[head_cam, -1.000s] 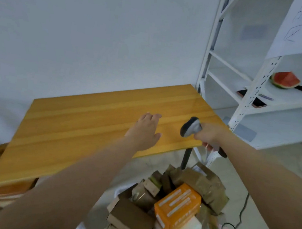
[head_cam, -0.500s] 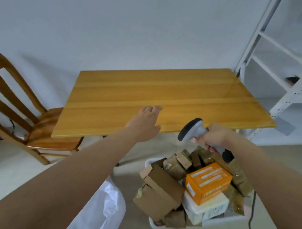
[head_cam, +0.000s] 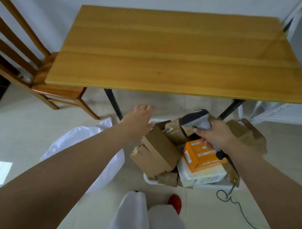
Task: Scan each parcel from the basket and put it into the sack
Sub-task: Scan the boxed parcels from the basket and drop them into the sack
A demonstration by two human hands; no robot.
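1. Left arm stretches forward and slightly right, bare to the wrist
2. Left hand (head_cam: 141, 117) is empty, palm down, fingers straight and together, pointing away
3. Right arm reaches in from the lower right
4. Right hand (head_cam: 217, 135) curls round a grip, thumb on top, knuckles facing the camera

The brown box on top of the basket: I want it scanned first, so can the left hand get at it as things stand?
Probably yes. The left hand is open and holds nothing, just above the brown box, which lies uncovered on the pile.
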